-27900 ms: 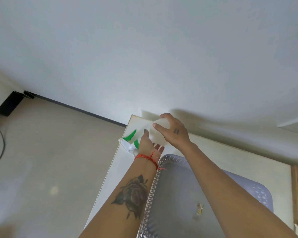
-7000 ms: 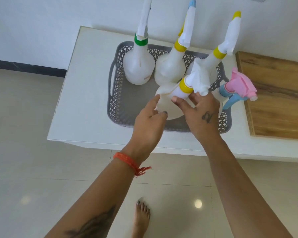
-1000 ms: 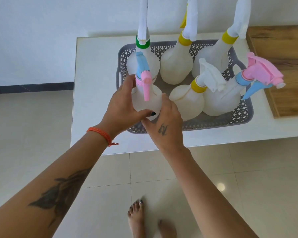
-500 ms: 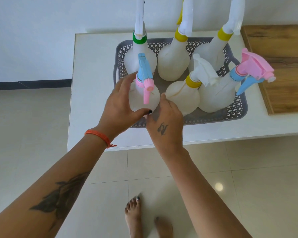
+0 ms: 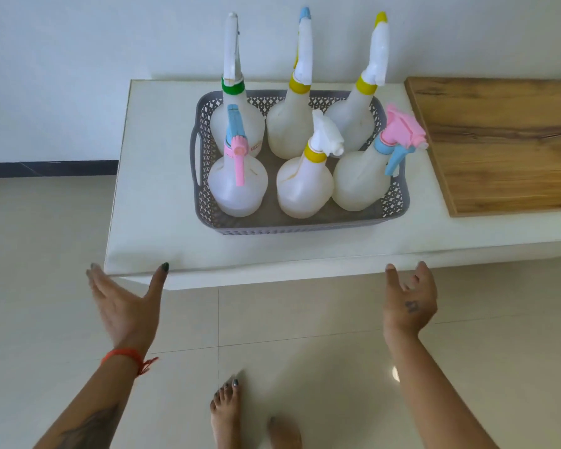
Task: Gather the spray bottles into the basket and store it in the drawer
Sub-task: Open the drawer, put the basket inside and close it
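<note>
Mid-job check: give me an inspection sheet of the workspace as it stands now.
Surface: white counter, bare around the basket.
Job's things: grey basket on the counter holds six spray bottles, upright in two rows of three.
Clutter: wooden board lies right of the basket.
Grippers: left hand and right hand open, empty, in front of the counter edge, touching nothing.
Cables: nothing seen.
Surroundings: white wall, tiled floor, bare feet; no drawer in view.

We note a grey perforated plastic basket (image 5: 305,226), milky translucent plastic spray bottles (image 5: 238,186), a matt white counter (image 5: 156,189), a grained wooden board (image 5: 499,140) and glossy floor tiles (image 5: 305,319).
</note>
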